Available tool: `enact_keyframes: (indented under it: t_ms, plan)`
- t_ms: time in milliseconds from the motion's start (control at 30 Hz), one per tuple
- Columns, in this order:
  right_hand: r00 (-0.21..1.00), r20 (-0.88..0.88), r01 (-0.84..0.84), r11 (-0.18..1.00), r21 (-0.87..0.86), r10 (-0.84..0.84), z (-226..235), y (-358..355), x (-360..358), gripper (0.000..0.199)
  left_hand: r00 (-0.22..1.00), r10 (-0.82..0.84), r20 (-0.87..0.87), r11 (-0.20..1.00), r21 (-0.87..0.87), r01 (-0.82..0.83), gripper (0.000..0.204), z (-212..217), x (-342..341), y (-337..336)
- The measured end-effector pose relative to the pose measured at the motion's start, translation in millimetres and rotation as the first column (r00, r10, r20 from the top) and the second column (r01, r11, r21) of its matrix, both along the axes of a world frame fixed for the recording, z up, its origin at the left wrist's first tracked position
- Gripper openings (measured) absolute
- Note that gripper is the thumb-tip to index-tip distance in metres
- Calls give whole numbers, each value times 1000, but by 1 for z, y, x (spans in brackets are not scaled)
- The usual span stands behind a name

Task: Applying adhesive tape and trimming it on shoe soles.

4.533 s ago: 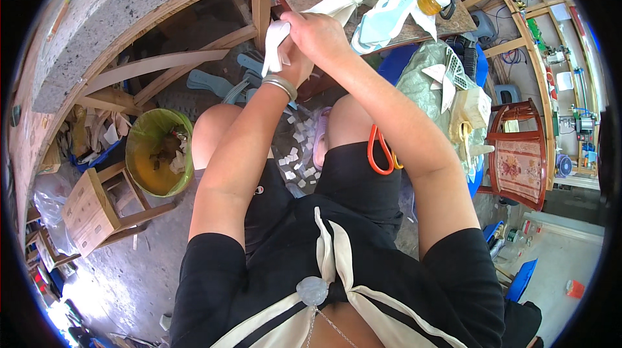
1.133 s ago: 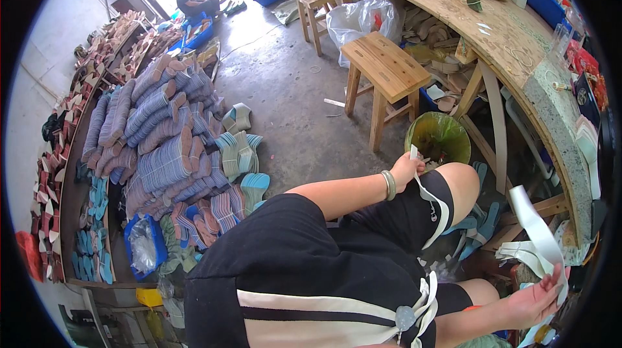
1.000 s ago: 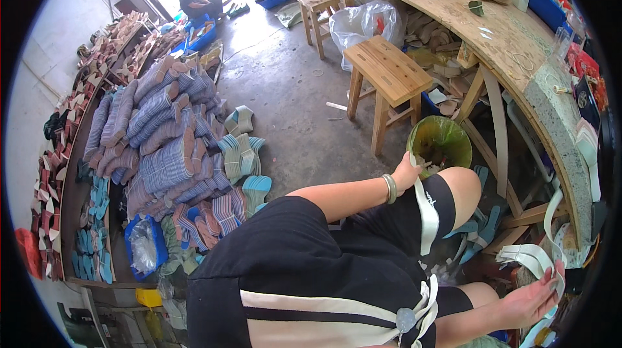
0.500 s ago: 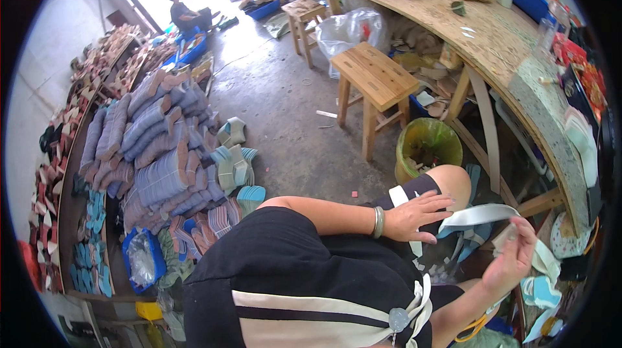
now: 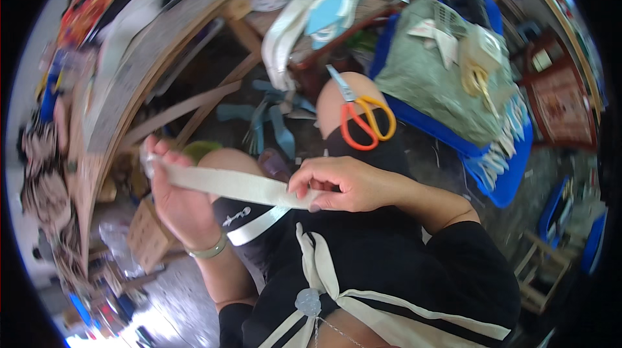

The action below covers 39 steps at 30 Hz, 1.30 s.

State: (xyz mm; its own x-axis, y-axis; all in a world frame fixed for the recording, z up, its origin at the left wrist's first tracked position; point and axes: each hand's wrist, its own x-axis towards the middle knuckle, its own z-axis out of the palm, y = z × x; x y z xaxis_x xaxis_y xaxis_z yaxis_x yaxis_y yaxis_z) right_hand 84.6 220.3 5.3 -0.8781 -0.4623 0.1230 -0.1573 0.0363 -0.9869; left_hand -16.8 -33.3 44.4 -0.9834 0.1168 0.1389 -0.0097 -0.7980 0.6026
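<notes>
A long cream-white fabric strip (image 5: 227,183) is stretched between my hands above my lap. My left hand (image 5: 184,205), with a bangle on its wrist, has its fingers bent round the strip's far-left end. My right hand (image 5: 346,183) pinches the other end between thumb and fingers. Below it, a white band (image 5: 262,224) curves across my dark shorts; whether it belongs to the same strip, I cannot tell. Scissors (image 5: 356,112) with orange and yellow handles lie on my right thigh, blades pointing away from me.
Ahead stands a low table (image 5: 253,21) bearing white and light-blue cut pieces (image 5: 330,8). A blue tray (image 5: 414,112) with a green-grey sack (image 5: 421,63) is at the right. Blue scraps (image 5: 275,124) lie on the floor. A wooden workbench (image 5: 133,82) runs along the left.
The view has swung to the right, bringing the scissors and blue tray into sight. My left hand, earlier spread out, now grips the strip, which is pulled out between both hands.
</notes>
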Motion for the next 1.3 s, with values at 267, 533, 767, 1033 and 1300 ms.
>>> enact_keyframes:
  t_ms: [267, 533, 767, 1033, 1300]
  plan:
    - [927, -59, 373, 902, 219, -369, -35, 130, -2, 28, 971, -228, -73, 972, 46, 232, 24, -19, -1, 33]
    - [359, -712, 681, -352, 642, -604, -156, 374, -74, 72, 989, -74, 127, 952, -287, 108, 20, -47, 21, 59]
    - [744, -334, 246, -228, 942, -579, -143, 425, -110, 73, 987, -3, 160, 918, -391, 66, 21, -63, 23, 75]
    - [213, -232, 755, 9, 656, -949, -130, 484, -81, 54, 985, -52, 167, 896, -427, 120, 17, -68, 22, 93]
    - [338, 80, 695, 192, -693, -938, -25, 367, -83, 45, 995, -46, 91, 711, -696, 97, 47, -63, 31, 101]
